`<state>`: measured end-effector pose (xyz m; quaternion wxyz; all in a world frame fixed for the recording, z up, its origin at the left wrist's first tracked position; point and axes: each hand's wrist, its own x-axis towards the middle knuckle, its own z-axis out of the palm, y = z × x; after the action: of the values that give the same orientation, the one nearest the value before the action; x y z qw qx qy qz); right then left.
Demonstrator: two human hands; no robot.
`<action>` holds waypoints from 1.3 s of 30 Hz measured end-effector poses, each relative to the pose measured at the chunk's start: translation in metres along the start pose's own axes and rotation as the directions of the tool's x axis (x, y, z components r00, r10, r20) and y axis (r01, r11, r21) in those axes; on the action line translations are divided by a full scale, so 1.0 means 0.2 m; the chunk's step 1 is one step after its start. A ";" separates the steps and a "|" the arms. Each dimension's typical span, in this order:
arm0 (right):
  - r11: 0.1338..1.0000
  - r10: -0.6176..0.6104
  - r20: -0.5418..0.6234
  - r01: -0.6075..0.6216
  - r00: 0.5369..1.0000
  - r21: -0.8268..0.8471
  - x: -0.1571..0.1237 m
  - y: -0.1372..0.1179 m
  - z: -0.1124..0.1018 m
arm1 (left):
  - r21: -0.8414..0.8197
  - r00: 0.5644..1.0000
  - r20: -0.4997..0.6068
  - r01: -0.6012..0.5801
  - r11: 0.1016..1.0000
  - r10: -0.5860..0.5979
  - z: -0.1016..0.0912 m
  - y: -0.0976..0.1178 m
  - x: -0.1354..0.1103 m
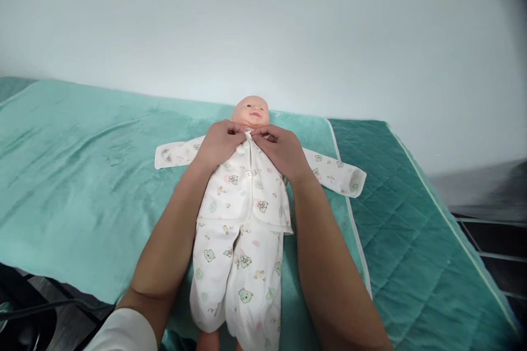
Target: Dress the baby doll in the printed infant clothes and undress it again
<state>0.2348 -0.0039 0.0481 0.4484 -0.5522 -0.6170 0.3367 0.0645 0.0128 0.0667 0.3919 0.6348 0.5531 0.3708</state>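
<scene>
Our left hand (222, 143) and our right hand (282, 149) are near each other under the doll's chin, with their fingertips pinched on the neck of the white top (230, 189). The top is on the doll (252, 107), which lies face up with its head away from us. The cloth looks thin and soft, so it could slip out of our fingertips if we hold it too lightly. If one hand pulls harder, the two front edges could end up crooked. A hard tug could pull the neck tight or tip the head, since our fingers are so close to it. Lower down, a small button (248, 174) sits on the front; a strong pull might strain it. The sleeves (340, 176) stick out on both sides, and our arms could bump them. The pants (257, 285) lie between our arms. Under it all, the green blanket (94, 192) looks soft and wrinkly. It could slide on the darker quilt (411, 241) if we push, and the doll would slide too.
</scene>
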 end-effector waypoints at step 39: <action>0.987 -0.160 -0.063 0.161 0.985 0.010 -0.01 0.02 0.03 | 0.031 0.981 -0.117 -0.149 0.988 0.152 -0.01 -0.06 -0.10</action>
<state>0.2314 -0.0038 0.0418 0.4971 -0.5074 -0.6428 0.2867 0.0557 -0.0065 0.0558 0.3219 0.6559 0.5299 0.4304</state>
